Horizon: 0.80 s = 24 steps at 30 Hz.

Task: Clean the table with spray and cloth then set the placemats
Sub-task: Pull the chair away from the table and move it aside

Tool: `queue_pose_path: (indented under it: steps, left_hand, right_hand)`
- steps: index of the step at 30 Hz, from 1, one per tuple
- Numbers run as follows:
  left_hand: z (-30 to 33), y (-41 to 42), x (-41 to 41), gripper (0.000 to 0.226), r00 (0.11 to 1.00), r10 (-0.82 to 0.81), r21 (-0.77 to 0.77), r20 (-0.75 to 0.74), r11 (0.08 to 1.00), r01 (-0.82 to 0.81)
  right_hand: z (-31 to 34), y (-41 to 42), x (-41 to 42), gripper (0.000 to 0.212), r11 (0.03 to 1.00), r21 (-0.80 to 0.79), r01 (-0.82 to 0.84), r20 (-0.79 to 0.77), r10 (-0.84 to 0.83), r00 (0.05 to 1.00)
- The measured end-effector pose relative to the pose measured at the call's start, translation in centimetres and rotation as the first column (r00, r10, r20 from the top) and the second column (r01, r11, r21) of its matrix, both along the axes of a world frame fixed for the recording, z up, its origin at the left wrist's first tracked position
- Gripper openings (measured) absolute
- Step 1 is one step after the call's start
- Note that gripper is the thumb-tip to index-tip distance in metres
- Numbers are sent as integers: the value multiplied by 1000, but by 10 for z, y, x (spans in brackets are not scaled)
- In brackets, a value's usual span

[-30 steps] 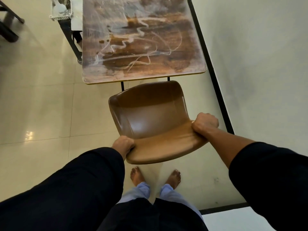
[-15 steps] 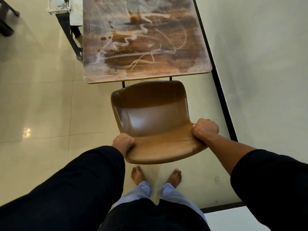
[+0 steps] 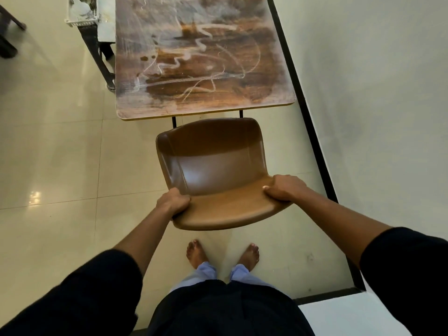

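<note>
a white basket point(image 3: 81, 16) beside the table point(image 3: 201, 64) holds something pale, perhaps a bottle; the chair point(image 3: 218, 170) backrest is gripped by curled left hand point(image 3: 173, 202) and right hand point(image 3: 283, 189)

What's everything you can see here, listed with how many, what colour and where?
table: one, brown wood top smeared with white streaks, top centre, near the wall.
chair: one, brown moulded shell, just in front of the table, backrest nearest the person.
basket: one, white, top left beside the table; contents unclear.
dark furniture legs: partly seen, far left edge.
floor: cream glossy tiles with a black border strip along the wall.
left hand: grips the backrest's left end.
right hand: grips the backrest's right end.
bare feet: two, behind the chair.
</note>
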State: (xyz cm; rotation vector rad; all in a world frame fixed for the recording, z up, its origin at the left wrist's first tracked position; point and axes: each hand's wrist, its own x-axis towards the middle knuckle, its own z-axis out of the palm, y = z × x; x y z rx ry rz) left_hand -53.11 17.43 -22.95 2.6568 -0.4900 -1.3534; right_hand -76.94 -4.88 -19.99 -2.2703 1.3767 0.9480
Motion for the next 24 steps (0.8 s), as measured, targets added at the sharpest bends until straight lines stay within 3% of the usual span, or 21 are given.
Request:
queue_pose_path:
  steps: [4, 7, 12, 24]
  left_hand:
    - [26, 24, -32, 21, 949, 302, -115, -91, 943, -311]
    - [30, 28, -53, 21, 875, 470, -171, -117, 858, -484]
    - [24, 29, -65, 38, 897, 415, -234, 151, 897, -375]
    - [31, 33, -65, 15, 911, 383, -321, 154, 891, -321]
  right_hand:
    - [7, 2, -21, 39, 951, 104, 291, 168, -305, 937]
    - [5, 6, -24, 36, 930, 69, 360, 226, -366, 903]
    - [-4, 10, -27, 34, 962, -49, 270, 272, -248, 930]
    - [-12, 11, -28, 36, 964, -12, 266, 302, -250, 920]
